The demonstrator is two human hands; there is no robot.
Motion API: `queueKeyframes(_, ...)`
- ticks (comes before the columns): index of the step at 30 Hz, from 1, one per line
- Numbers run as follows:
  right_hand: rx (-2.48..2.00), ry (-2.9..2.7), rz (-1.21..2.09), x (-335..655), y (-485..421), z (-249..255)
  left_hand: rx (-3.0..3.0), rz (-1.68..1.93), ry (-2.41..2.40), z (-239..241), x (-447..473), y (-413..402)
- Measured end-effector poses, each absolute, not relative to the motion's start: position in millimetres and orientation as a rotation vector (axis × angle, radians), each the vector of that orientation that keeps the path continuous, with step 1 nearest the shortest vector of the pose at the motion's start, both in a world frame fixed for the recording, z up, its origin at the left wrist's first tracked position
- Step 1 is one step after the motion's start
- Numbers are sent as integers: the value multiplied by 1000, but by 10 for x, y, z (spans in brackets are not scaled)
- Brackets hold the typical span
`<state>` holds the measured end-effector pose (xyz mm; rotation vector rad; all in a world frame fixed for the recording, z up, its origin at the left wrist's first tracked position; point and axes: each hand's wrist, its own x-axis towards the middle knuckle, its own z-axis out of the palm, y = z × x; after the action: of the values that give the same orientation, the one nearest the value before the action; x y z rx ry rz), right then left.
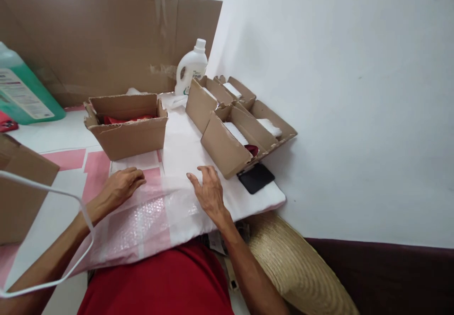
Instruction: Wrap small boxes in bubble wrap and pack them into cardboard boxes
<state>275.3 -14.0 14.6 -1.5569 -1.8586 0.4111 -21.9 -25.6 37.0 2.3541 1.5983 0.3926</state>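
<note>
White cable (pixel 83 211) crossing your left forearm (pixel 69 237) | brown cardboard box (pixel 135 140) standing ahead | clear bubble-wrap sheet (pixel 149 211) lying wrinkled | you're holding left hand (pixel 124 185) curled, grip unclear, right hand (pixel 209 192) loosely spread

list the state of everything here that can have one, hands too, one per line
Left hand: fingers curled; unclear whether it grips anything
Right hand: open, thumb apart from fingers
Bubble wrap: spread over the table
Cardboard box with red contents: open-topped
Cardboard boxes with white contents: open-topped
White handled bottle: upright, capped
Green-liquid jug: cap out of frame
</note>
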Motion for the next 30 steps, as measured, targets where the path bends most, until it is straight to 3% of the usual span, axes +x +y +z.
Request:
queueKeyframes(3,-1411,-1907,74,2565,-329,213,2433,455,1662,217,-140,-100)
queueKeyframes(8,-1020,-2355,52,2205,-638,60,2539,624,1825,175,5,-152)
queueKeyframes(13,-1273,-2427,-51,2366,-637,-139,2625,730,1881,93,-1,-814)
queueKeyframes(17,-1484,-2486,94,2719,-571,-25,2640,590,2008,-224,-82,-1375)
queueKeyframes(23,-1694,-2473,127,2583,-662,172,2553,475,2067,-497,-106,-1551)
queueKeyframes(30,-826,-2577,372,1339,-998,235,2588,707,2031,-520,-288,-1704)
